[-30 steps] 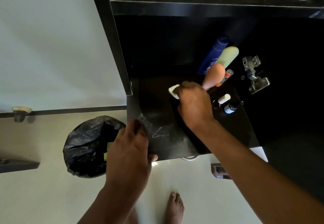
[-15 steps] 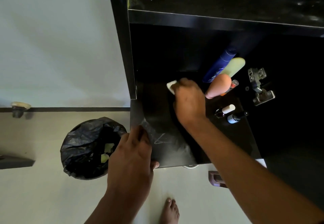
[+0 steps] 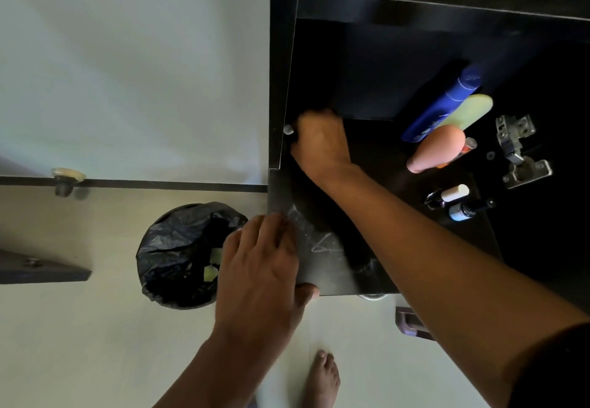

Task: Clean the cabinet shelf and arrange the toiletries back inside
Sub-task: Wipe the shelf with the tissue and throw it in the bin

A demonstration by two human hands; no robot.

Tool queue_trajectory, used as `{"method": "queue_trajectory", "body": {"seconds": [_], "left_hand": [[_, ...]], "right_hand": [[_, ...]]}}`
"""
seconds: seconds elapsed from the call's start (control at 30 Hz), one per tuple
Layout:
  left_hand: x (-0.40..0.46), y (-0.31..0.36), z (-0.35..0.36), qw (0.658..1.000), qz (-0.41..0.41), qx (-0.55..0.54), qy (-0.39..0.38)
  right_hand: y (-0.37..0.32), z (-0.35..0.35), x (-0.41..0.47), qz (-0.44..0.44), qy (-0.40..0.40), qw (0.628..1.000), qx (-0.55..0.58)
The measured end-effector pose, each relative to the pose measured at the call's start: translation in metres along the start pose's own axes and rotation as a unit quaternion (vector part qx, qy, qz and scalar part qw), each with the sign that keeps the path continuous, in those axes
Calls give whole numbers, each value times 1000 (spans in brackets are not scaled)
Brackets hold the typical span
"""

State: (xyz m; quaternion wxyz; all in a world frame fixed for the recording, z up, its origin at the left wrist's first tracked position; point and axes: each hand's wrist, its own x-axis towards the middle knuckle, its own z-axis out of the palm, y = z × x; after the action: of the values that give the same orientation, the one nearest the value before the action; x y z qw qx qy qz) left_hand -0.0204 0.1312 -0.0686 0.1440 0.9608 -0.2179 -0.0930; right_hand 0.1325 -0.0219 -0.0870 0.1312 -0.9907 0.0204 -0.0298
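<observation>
The black cabinet shelf [image 3: 322, 267] shows dusty smears near its front left corner. My right hand [image 3: 319, 142] is far back at the shelf's left wall, closed on a small white wipe [image 3: 288, 129] that barely shows past the fingers. My left hand [image 3: 265, 267] lies on the shelf's front left corner, thumb hooked under the front edge. On the right side of the shelf stand a blue bottle [image 3: 442, 105], a pale green tube [image 3: 469, 110], a peach tube [image 3: 437, 149] and two small vials [image 3: 455, 193] [image 3: 469, 209].
A bin lined with a black bag [image 3: 178, 254] stands on the floor left of the shelf, with yellow scraps inside. A metal door hinge [image 3: 517, 152] sits on the cabinet's right wall. My bare foot [image 3: 322, 379] is on the pale floor below.
My right hand has swept the wipe leftward and deeper, from mid-shelf beside the peach tube to the left wall. The left hand has stayed on the front corner.
</observation>
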Motion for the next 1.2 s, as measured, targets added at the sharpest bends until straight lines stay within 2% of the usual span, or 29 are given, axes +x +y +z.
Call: {"method": "queue_trajectory", "body": {"seconds": [0.1, 0.23, 0.37, 0.5, 0.67, 0.77, 0.9, 1.07, 1.2], "left_hand": [[1, -10, -4, 999, -27, 1, -30], [7, -29, -11, 994, -50, -35, -86], [19, -44, -18, 989, -30, -41, -140], [33, -49, -20, 985, 21, -26, -172], [46, -61, -25, 983, 34, -1, -178], [50, -64, -26, 980, 25, -1, -196], [55, -61, -24, 974, 31, 10, -225], [53, -70, -27, 953, 21, 20, -302], [52, -75, -37, 949, 9, 3, -314]], "right_hand": [[6, 11, -21, -5, 30, 999, 15], [1, 22, -86, -67, 82, 992, 70], [-12, 23, -149, -114, 9, 989, 90], [-2, 15, -191, -158, 4, 983, 90], [8, 16, -146, -49, 60, 996, 34], [-7, 20, -106, -36, 71, 997, 13], [-28, 25, -96, -22, 67, 997, 24], [-21, 30, -129, -61, 83, 993, 58], [-27, 29, -150, -110, 54, 991, 57]]}}
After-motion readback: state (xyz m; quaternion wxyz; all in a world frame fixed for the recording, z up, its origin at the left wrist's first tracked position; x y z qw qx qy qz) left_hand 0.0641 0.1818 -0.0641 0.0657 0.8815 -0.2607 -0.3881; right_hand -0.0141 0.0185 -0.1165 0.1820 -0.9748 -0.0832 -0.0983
